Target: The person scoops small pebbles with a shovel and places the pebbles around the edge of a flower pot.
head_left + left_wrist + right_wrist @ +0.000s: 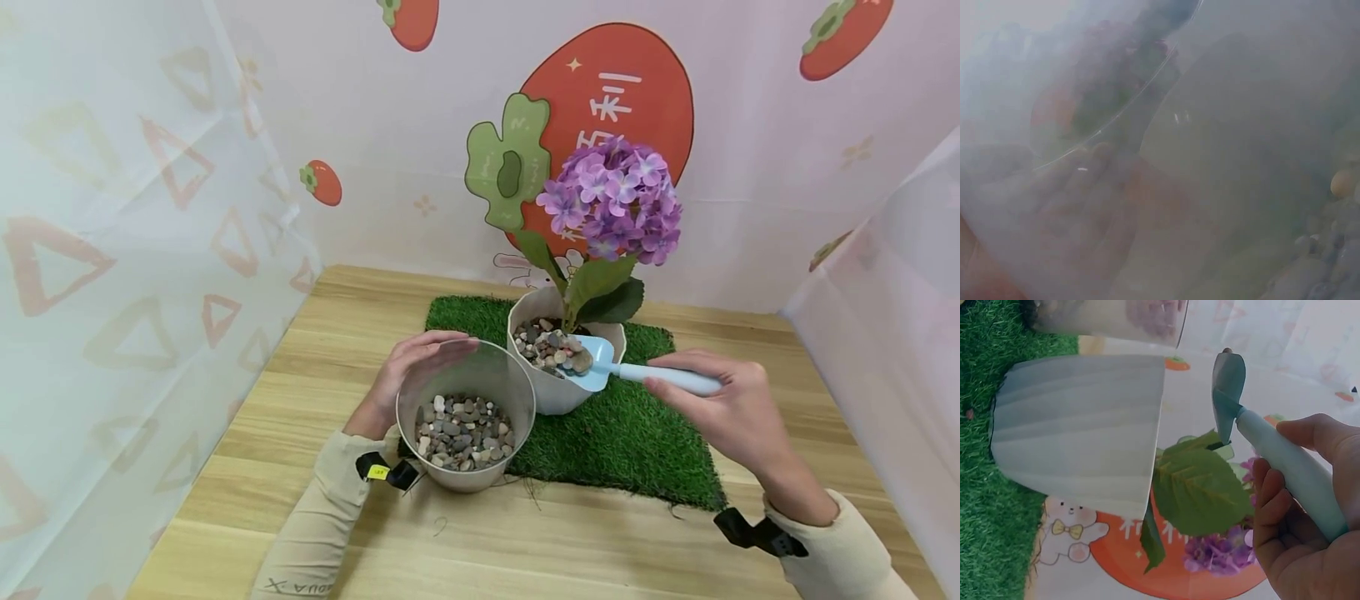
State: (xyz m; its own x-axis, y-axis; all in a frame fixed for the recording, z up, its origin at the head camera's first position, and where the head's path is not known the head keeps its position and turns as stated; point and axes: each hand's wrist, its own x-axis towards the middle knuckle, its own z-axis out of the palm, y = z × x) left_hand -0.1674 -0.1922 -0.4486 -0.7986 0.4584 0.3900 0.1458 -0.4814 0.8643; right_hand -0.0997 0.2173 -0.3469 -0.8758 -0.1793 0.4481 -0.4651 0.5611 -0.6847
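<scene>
My right hand (731, 408) grips the pale blue handle of a small scoop (596, 367), whose blade carries pebbles (573, 357) over the rim of a white flowerpot (558, 393). In the pot stands a purple hydrangea (615, 200) with green leaves, and pebbles lie around its stem. The right wrist view shows my thumb and fingers around the scoop handle (1294, 469). To the left, my left hand (408, 371) rests against the side of a clear container (517, 425) with its fingers extended along the wall. Pebbles (465, 433) cover the container's bottom. The left wrist view is hazy through the plastic.
A green artificial turf mat (622, 454) lies under the flowerpot on the wooden table (300, 383). Printed cloth walls (390, 167) with strawberries and triangles enclose the back and sides. The flower head rises high behind the scoop.
</scene>
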